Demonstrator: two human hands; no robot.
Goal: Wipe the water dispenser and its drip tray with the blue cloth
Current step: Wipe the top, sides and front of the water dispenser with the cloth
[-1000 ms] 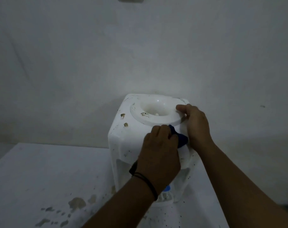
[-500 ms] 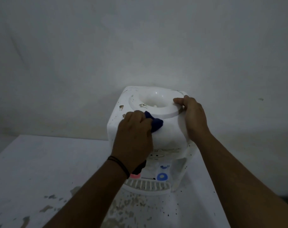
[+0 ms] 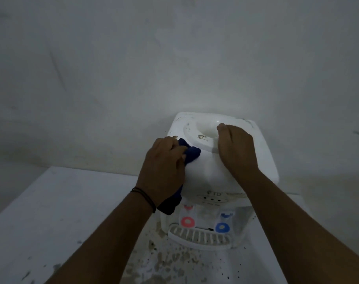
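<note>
Left hand (image 3: pixel 164 171): fingers curled round blue cloth (image 3: pixel 189 153), pressing it to upper left front of water dispenser (image 3: pixel 207 171); cloth tail hanging below wrist.
Right hand (image 3: pixel 236 150): laid flat, fingers relaxed, across top ring, gripping nothing.
Drip tray (image 3: pixel 201 236): slatted, at dispenser base, under red and blue taps.
Counter (image 3: pixel 51 212): white, stained near tray.

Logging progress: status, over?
Left hand grips blue cloth on dispenser top. Right hand steadies it. Drip tray unobstructed.
</note>
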